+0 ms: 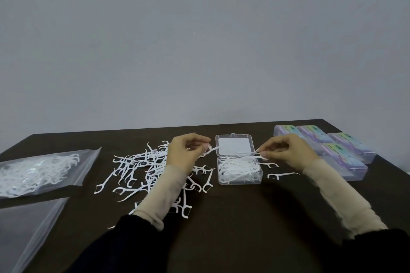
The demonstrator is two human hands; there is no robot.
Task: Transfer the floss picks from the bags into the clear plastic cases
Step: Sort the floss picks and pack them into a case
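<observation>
Each hand pinches a floss pick — left hand (188,150), right hand (286,150) — over the open case (240,173).

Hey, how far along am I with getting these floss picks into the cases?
Done: four closed cases with colourful labels sit at the far right. In hand: the open clear case is partly filled; your right hand pinches a pick at its edge and your left hand holds another. Left: a loose pile of picks on the table, plus a bag holding many more.
</observation>
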